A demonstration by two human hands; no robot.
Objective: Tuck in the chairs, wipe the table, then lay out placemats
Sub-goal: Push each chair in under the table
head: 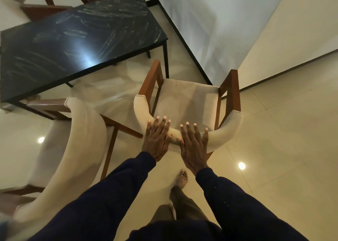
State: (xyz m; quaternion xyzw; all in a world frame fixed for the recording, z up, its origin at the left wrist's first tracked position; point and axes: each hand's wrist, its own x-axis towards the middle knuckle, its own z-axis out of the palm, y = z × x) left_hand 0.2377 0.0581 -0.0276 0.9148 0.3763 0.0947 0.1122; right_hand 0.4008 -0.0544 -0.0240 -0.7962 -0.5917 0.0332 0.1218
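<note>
Both grips apart: our left hand (157,140) and right hand (194,149) lie flat, fingers straight, on the backrest of the chair (184,101). Chair stands off the corner of the surface (73,39), untucked. We should push evenly, square to the edge. No containers seen.

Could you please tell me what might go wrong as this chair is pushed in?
The chair's wooden armrest sits close to the table's corner leg and might strike it. The neighbouring chair stands close on the left and could get bumped. The left hand and right hand lie flat on the backrest, not gripping, so may slip.
</note>
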